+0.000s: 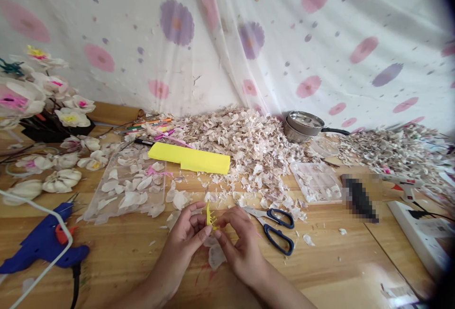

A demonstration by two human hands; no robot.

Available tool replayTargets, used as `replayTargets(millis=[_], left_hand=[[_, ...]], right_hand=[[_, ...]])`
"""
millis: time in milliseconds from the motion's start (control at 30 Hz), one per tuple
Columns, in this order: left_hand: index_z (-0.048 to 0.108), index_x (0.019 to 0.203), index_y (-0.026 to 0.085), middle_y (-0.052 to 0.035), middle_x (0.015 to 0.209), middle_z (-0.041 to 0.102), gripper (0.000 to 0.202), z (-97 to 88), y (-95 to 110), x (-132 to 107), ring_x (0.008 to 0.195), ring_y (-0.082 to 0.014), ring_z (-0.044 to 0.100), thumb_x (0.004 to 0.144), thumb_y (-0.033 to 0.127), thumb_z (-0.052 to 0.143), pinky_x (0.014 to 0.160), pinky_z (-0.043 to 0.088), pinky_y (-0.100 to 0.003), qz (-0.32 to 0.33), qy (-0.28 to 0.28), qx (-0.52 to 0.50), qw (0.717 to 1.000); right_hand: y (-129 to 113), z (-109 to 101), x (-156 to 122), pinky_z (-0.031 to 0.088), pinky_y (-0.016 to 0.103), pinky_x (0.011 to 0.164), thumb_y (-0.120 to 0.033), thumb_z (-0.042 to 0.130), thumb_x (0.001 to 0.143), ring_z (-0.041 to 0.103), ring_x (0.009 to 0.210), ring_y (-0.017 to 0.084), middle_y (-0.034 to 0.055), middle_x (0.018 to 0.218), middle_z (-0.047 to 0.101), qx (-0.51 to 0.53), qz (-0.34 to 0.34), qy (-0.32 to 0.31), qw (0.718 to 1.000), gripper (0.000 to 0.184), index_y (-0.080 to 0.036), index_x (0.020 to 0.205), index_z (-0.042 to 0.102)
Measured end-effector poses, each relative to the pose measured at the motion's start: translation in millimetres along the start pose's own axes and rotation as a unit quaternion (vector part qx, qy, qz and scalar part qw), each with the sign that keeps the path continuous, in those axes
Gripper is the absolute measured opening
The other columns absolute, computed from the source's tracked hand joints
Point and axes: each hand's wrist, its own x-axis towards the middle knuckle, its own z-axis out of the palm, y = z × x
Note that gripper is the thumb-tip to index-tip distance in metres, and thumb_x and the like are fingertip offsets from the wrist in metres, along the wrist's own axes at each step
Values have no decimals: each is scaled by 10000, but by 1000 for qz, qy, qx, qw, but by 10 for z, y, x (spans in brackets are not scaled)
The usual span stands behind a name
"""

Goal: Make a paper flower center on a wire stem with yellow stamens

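Legible inscriptions: none that I can read. Power strip [412, 235], lower right of frame: a greyish label-like patch, too blurred for me to make out. White glue gun [415, 184], right of frame: small red mark, unreadable at this size. Dark object [360, 198], right of centre: pixelated, surface markings indecipherable to me.

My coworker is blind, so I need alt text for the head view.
A left hand and a right hand hold a fringed yellow strip over a wooden table; scissors lie nearby. Behind are a yellow sheet and heaped pale scraps; a blue glue gun lies at left.
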Motion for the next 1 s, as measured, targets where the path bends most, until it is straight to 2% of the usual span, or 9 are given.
replayTargets(millis=[133, 300, 500, 667, 867, 1000], left_hand=[[440, 1175, 208, -21, 860, 663, 547, 4, -1, -2, 826, -169, 590, 727, 317, 735, 760, 441, -273, -12, -6, -16, 1000], [440, 1164, 198, -30, 868, 670, 598, 8, 17, 11, 826, -177, 593, 680, 332, 766, 776, 432, -287, -19, -3, -34, 999], [413, 1183, 189, -8, 814, 642, 639, -7, -7, 34, 809, -170, 570, 675, 350, 765, 768, 422, -281, -16, -3, -20, 1000], [378, 1232, 175, -9, 795, 638, 659, -9, -9, 38, 787, -172, 566, 706, 352, 735, 761, 421, -287, 4, -3, 15, 1000], [348, 1265, 167, -13, 795, 648, 661, -34, -23, 46, 770, -181, 568, 739, 369, 693, 746, 421, -293, 17, -14, 55, 998], [343, 1262, 172, -22, 820, 653, 643, -47, -47, 52, 804, -195, 582, 755, 394, 670, 761, 420, -304, 26, -14, 62, 998]], right_hand=[[-7, -4, 32, 437, 316, 710, -123, 573, 823, 575, 769, 188, 30, 804, 654, 10, -42, 13, 999, 189, -218, 975, 632], [19, 28, 49, 441, 298, 665, -86, 587, 830, 581, 700, 168, 18, 759, 686, 26, -75, 21, 997, 215, -244, 928, 694], [70, 42, 38, 429, 296, 660, -106, 623, 836, 569, 679, 159, 13, 721, 681, 1, -74, 32, 997, 164, -236, 863, 718], [81, 47, 33, 425, 293, 661, -75, 626, 826, 565, 689, 159, 19, 731, 670, -11, -87, 49, 995, 176, -218, 889, 708], [72, 18, 49, 424, 292, 661, -91, 654, 808, 561, 698, 169, 23, 731, 659, -31, -79, 39, 996, 144, -213, 866, 705], [62, -2, 47, 430, 286, 683, -59, 675, 768, 579, 707, 170, 5, 738, 665, -35, -59, 27, 997, 228, -214, 935, 667]])
